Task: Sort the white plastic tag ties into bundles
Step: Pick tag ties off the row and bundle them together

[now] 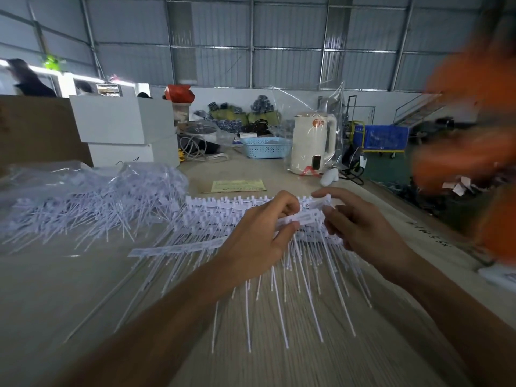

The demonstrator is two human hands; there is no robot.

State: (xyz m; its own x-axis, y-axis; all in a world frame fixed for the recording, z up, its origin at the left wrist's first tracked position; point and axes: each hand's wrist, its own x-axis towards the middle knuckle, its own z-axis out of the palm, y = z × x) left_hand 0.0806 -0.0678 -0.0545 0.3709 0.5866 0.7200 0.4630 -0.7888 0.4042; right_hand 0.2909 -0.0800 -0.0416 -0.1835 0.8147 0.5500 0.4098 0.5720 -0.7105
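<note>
On the pale wooden tabletop (69, 289) both hands work at a strip of white plastic tag ties (303, 217), a row of flat rectangular heads joined side by side with thin tails hanging from them. The strip's long axis runs roughly left to right, tilted up toward the right, and its tails point down and toward the viewer, fanning out over the table. The left hand (259, 236) has its fingers curled over the strip's left end, thumb underneath, pinching the heads. The right hand (360, 227) pinches the right end between thumb and curled fingers, with the index finger stretched above it. Beneath and behind the held strip lies a stacked row of more white tie strips (223, 208), their heads lined up across the table and their tails likewise pointing toward the viewer. One single strip (178, 249) lies flat just left of the left hand, long axis left to right. Farther left, a loose heap of white ties (83, 208) sprawls partly under clear plastic bags (150, 174), tails pointing every way. Beyond the hands sit a yellow-green paper slip (237, 185), a light blue perforated plastic basket (265, 148), a cream electric kettle wrapped in clear plastic (312, 143) and stacked white boxes (122, 127). A blurred orange shape (474, 152) fills the right edge.
</note>
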